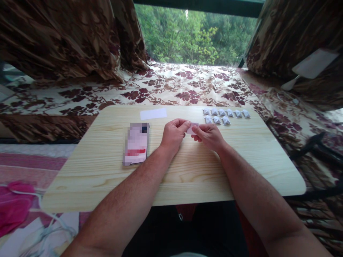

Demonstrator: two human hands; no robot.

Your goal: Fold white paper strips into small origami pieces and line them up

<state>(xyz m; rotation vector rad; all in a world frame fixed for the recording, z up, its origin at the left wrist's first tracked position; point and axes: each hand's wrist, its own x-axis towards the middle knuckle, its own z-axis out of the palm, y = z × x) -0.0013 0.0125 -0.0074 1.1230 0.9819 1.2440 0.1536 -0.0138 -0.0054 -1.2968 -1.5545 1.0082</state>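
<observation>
A small piece of white paper (pixel 192 129) is held between my two hands above the wooden table (pixel 187 175). My left hand (pixel 174 132) pinches its left side with thumb and fingers. On the right side, my right hand (pixel 210 136) grips the paper, thumb on top. Whether the paper is folded I cannot tell. Just beyond my right hand stand several small folded paper pieces (pixel 222 112) with pointed tops, set in two rows. A flat white paper strip (pixel 153 114) lies near the table's far edge, left of my hands.
A phone (pixel 136 142), partly blurred out, lies on the table left of my left forearm. Past the far edge is a ledge with flowered cloth (pixel 187 84) below a window. A white lamp (pixel 314 64) stands at the right, and a pink cloth (pixel 17 207) lies at lower left.
</observation>
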